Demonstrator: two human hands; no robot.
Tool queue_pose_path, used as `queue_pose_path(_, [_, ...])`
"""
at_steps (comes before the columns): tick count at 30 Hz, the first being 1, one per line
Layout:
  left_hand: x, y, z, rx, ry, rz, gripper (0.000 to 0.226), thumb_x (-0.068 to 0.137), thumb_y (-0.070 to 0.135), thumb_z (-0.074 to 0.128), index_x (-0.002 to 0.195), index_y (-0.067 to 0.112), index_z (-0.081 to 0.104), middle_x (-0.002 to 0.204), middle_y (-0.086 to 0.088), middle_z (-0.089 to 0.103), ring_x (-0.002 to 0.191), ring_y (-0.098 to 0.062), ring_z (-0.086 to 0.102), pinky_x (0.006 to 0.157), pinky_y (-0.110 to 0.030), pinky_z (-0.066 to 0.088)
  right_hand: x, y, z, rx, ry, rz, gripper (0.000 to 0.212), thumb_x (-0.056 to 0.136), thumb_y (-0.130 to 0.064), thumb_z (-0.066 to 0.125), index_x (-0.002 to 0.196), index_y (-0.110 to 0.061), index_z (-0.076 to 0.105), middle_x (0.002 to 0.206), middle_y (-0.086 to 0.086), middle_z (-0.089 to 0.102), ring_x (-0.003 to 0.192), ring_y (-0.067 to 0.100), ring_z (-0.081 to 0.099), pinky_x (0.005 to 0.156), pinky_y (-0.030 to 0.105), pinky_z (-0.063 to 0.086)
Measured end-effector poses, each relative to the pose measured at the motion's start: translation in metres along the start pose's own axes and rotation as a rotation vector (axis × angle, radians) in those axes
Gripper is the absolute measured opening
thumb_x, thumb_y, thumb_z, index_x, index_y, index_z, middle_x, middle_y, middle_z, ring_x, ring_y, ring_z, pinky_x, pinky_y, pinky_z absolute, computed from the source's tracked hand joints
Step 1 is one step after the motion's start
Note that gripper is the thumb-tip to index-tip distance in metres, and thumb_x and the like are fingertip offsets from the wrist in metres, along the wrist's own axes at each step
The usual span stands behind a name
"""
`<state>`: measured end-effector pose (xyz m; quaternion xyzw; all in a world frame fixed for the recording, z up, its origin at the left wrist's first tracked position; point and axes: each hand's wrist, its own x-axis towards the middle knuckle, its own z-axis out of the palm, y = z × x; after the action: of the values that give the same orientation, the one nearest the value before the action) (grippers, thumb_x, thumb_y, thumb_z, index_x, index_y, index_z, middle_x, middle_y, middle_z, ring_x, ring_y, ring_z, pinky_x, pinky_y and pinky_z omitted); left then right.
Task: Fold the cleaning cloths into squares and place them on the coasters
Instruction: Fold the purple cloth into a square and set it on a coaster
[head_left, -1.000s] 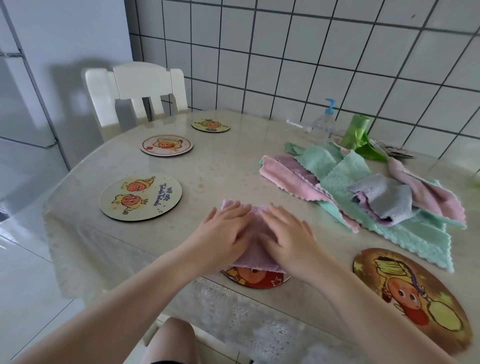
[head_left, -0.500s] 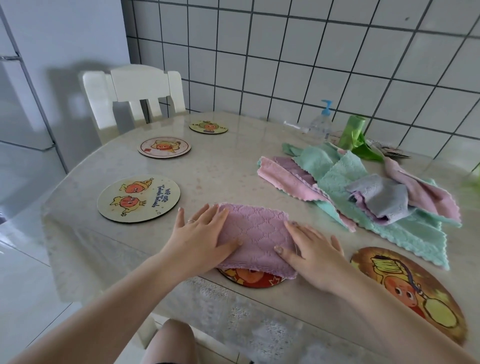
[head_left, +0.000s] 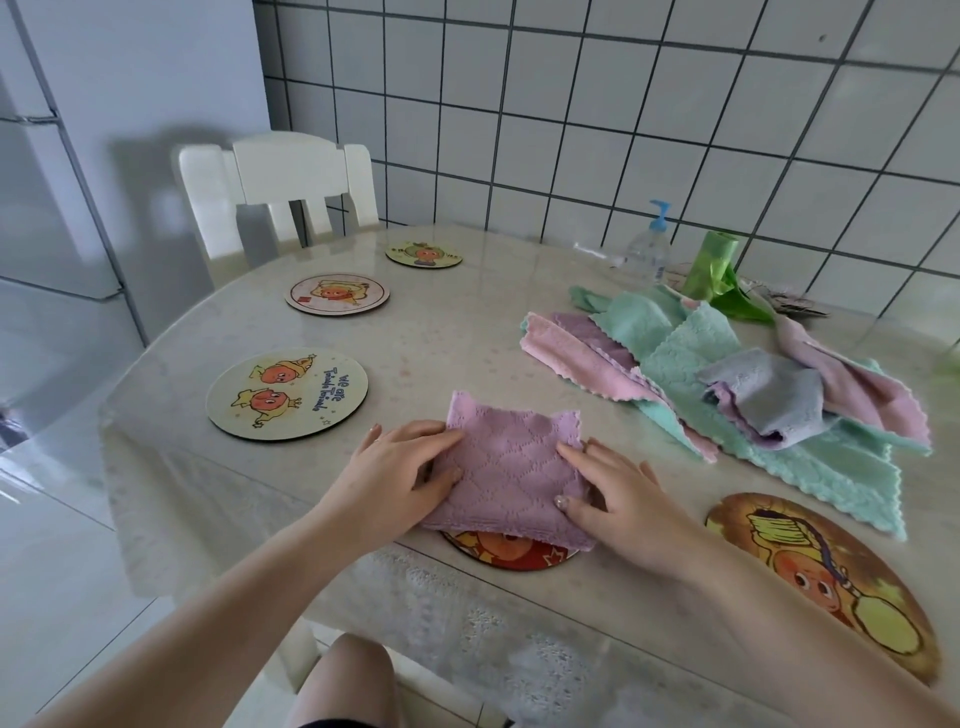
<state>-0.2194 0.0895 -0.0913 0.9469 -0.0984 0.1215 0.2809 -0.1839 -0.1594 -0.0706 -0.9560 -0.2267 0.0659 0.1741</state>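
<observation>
Left hand (head_left: 400, 470) grips, right hand (head_left: 621, 496) apparently presses with flat fingers, a folded lilac quilted cloth (head_left: 511, 467) on a red round coaster (head_left: 511, 553); four printed coasters (head_left: 288, 395), heaped pastel cloths (head_left: 675, 358) wait.

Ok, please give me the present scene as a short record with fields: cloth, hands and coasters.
purple cloth: folded roughly square, lying over the red coaster, whose near rim shows
left hand: grips the cloth's left edge
right hand: presses the cloth's right edge
bare coasters: four
cloth pile: unfolded, to the right
</observation>
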Motion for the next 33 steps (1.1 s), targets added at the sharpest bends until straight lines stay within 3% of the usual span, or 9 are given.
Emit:
queue_pose_path(6, [-0.007, -0.001, 0.004, -0.011, 0.123, 0.098, 0.056, 0.083, 0.052, 0.037, 0.128, 0.024, 0.054, 0.131, 0.013, 0.049, 0.119, 0.001, 0.041, 0.112, -0.042, 0.026, -0.002, 0.000, 0.003, 0.094, 0.093, -0.085, 0.067, 0.091, -0.040, 0.050, 0.146, -0.027, 0.015, 0.154, -0.007, 0.014, 0.140, 0.002, 0.005, 0.116, 0.046, 0.004])
queue_pose_path(9, [-0.009, 0.003, 0.002, -0.049, 0.154, 0.094, 0.045, 0.086, 0.041, 0.054, 0.128, 0.026, 0.054, 0.129, 0.024, 0.042, 0.115, 0.000, 0.045, 0.096, -0.027, 0.042, -0.003, 0.000, 0.004, 0.140, 0.130, -0.115, 0.071, 0.089, -0.040, 0.054, 0.146, -0.026, 0.015, 0.153, -0.009, 0.015, 0.132, -0.007, 0.004, 0.117, 0.044, 0.008])
queue_pose_path(12, [-0.008, 0.002, 0.001, -0.122, 0.190, 0.119, 0.045, 0.083, 0.019, 0.068, 0.126, 0.023, 0.057, 0.128, 0.023, 0.042, 0.118, 0.006, 0.042, 0.096, -0.016, 0.038, -0.003, 0.000, 0.002, 0.169, 0.150, -0.124, 0.076, 0.084, -0.043, 0.056, 0.146, -0.025, 0.016, 0.152, -0.008, 0.017, 0.131, -0.007, 0.006, 0.116, 0.044, 0.011])
queue_pose_path(15, [-0.005, 0.008, -0.001, -0.320, 0.216, 0.102, 0.046, 0.080, 0.002, 0.067, 0.121, 0.022, 0.060, 0.129, 0.017, 0.049, 0.118, 0.008, 0.045, 0.095, -0.009, 0.039, 0.000, 0.002, 0.000, 0.185, 0.155, -0.133, 0.081, 0.076, -0.052, 0.057, 0.144, -0.032, 0.018, 0.143, -0.018, 0.019, 0.129, -0.008, 0.009, 0.117, 0.041, 0.011])
queue_pose_path(17, [0.000, 0.016, -0.005, -0.489, 0.234, 0.051, 0.049, 0.082, -0.004, 0.063, 0.117, 0.029, 0.059, 0.124, 0.025, 0.052, 0.113, 0.007, 0.049, 0.086, -0.005, 0.041, 0.004, 0.003, -0.002, 0.225, 0.152, -0.140, 0.084, 0.069, -0.055, 0.059, 0.140, -0.038, 0.017, 0.139, -0.023, 0.017, 0.128, -0.013, 0.011, 0.116, 0.027, 0.013])
queue_pose_path(20, [0.024, 0.022, -0.014, -0.655, 0.260, -0.007, 0.051, 0.083, -0.005, 0.059, 0.112, 0.037, 0.057, 0.119, 0.032, 0.053, 0.109, 0.012, 0.050, 0.084, -0.002, 0.039, 0.021, 0.004, -0.011, 0.476, 0.180, -0.107, 0.081, 0.076, -0.026, 0.074, 0.136, -0.040, 0.021, 0.136, -0.036, 0.016, 0.112, -0.029, 0.032, 0.092, 0.001, 0.032])
queue_pose_path(25, [0.104, -0.004, -0.025, -0.753, 0.250, -0.121, 0.050, 0.085, -0.002, 0.058, 0.112, 0.040, 0.057, 0.111, 0.041, 0.052, 0.103, 0.018, 0.051, 0.088, -0.006, 0.043, 0.087, 0.008, -0.031, 0.755, 0.316, -0.142, 0.069, 0.081, -0.008, 0.067, 0.125, -0.049, 0.033, 0.138, -0.032, 0.026, 0.115, -0.017, 0.043, 0.090, 0.005, 0.041])
queue_pose_path(29, [0.176, -0.041, -0.037, -0.797, 0.239, -0.184, 0.051, 0.084, -0.007, 0.057, 0.108, 0.038, 0.060, 0.114, 0.035, 0.055, 0.102, 0.009, 0.058, 0.081, -0.007, 0.044, 0.170, 0.011, -0.045, 0.745, 0.412, -0.119, 0.065, 0.079, 0.001, 0.066, 0.116, -0.045, 0.039, 0.130, -0.034, 0.027, 0.082, -0.030, 0.047, 0.074, -0.008, 0.032])
queue_pose_path(33, [0.226, -0.080, -0.053, -0.842, 0.165, -0.345, 0.051, 0.084, -0.006, 0.058, 0.102, 0.042, 0.066, 0.102, 0.024, 0.066, 0.094, 0.008, 0.060, 0.076, -0.012, 0.047, 0.250, 0.007, -0.042, 0.800, 0.372, -0.072, 0.063, 0.076, 0.008, 0.066, 0.114, -0.039, 0.048, 0.129, -0.034, 0.031, 0.102, -0.027, 0.044, 0.086, -0.001, 0.035])
